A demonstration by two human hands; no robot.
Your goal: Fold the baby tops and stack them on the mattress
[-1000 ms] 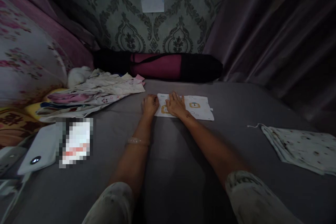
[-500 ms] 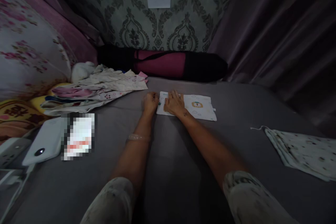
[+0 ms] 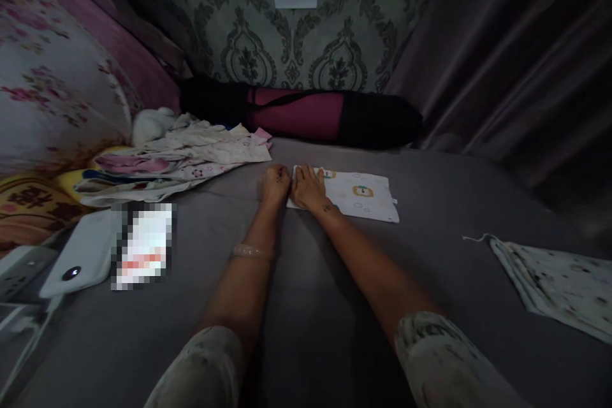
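Printed cloth (image 3: 354,196) looks folded — right hand (image 3: 307,191) flat-fingered atop, left hand (image 3: 275,186) curled, grip unclear from here — garments (image 3: 205,153) lie loose.

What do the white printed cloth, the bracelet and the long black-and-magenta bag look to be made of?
White printed cloth: probably soft cotton-like fabric, matte; no shine, slightly wavy edges.
Bracelet: perhaps clear plastic or glass, glossy; it looks translucent with small pale glints. I can't tell which.
Long black-and-magenta bag: likely woven synthetic, dull; its surface shows little sheen, though dim light leaves this open.
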